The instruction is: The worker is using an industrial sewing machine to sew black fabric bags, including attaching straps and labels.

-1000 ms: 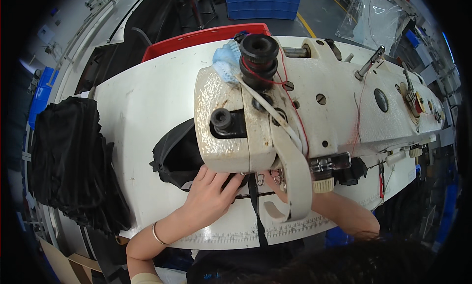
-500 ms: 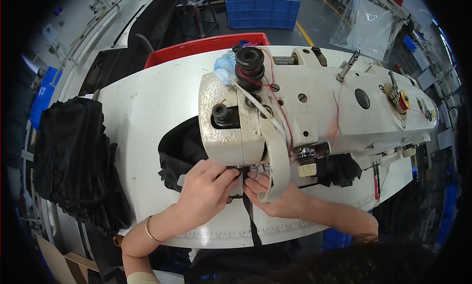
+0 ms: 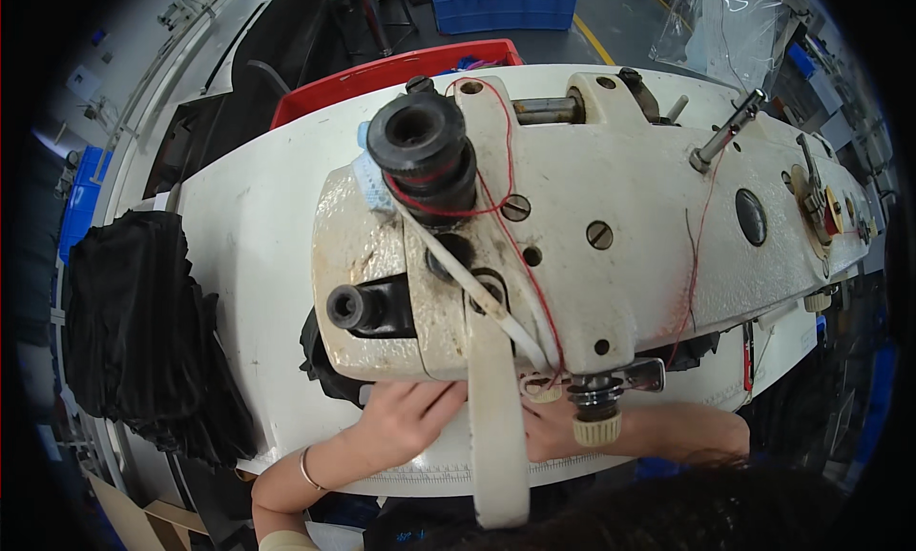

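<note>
The white sewing machine head (image 3: 611,293) fills the middle and hides the needle area. Just below its left end is my left hand (image 3: 405,422), its fingers bent closed and the tips tucked under the machine. Black fabric (image 3: 324,360) shows beside that hand, partly covered by the machine; the exact grip is hidden. My right hand (image 3: 553,432) lies right of the hanging pale lever (image 3: 498,436). That lever and a ribbed knob (image 3: 596,427) cover most of its fingers, so its hold cannot be seen.
On the left stands a stack of black fabric pieces (image 3: 134,322). A red bin (image 3: 382,74) sits behind the white table (image 3: 248,207), with a blue crate (image 3: 506,2) beyond. Red thread (image 3: 510,160) runs over the machine; a red-handled tool (image 3: 748,355) lies at right.
The view has moved closer over the machine, which now looks larger and covers more of both hands. The black strip seen hanging between my hands earlier is now hidden.
</note>
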`<control>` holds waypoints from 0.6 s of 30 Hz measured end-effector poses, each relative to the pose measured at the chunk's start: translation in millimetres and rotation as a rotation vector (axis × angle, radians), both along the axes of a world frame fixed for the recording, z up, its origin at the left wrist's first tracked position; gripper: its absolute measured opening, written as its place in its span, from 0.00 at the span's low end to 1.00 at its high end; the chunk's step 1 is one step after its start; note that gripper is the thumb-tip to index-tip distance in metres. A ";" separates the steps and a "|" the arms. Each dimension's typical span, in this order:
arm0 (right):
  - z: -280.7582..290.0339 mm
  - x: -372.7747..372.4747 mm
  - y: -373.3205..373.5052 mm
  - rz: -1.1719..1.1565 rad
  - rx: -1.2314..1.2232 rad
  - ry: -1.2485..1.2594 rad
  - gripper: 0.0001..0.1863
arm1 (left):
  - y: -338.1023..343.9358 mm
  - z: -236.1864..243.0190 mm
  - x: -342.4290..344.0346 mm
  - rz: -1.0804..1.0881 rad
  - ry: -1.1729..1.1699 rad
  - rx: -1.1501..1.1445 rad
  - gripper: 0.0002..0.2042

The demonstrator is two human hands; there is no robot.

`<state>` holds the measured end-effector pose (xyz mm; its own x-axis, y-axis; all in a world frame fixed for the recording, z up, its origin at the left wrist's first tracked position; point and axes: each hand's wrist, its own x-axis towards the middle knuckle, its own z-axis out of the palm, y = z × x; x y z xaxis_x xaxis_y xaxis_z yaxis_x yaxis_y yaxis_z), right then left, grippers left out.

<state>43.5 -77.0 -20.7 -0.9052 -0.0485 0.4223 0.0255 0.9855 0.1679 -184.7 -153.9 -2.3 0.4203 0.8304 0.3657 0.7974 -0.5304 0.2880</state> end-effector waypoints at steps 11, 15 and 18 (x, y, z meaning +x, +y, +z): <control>-7.2 -1.9 -6.7 -0.018 -0.048 0.037 0.14 | -1.1 -3.5 15.6 -0.074 0.186 0.120 0.16; -2.0 -0.2 -6.7 -0.028 -0.031 -0.032 0.13 | -1.0 -3.4 17.2 -0.066 0.187 0.118 0.15; -2.5 -3.6 -4.2 -0.027 -0.065 -0.015 0.10 | 2.6 -6.7 15.5 -0.039 0.131 0.121 0.14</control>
<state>39.9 -81.2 -23.2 -0.9119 0.0029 0.4103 0.0499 0.9933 0.1039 -169.2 -151.3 -9.1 0.5022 0.7656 0.4019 0.8019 -0.5863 0.1149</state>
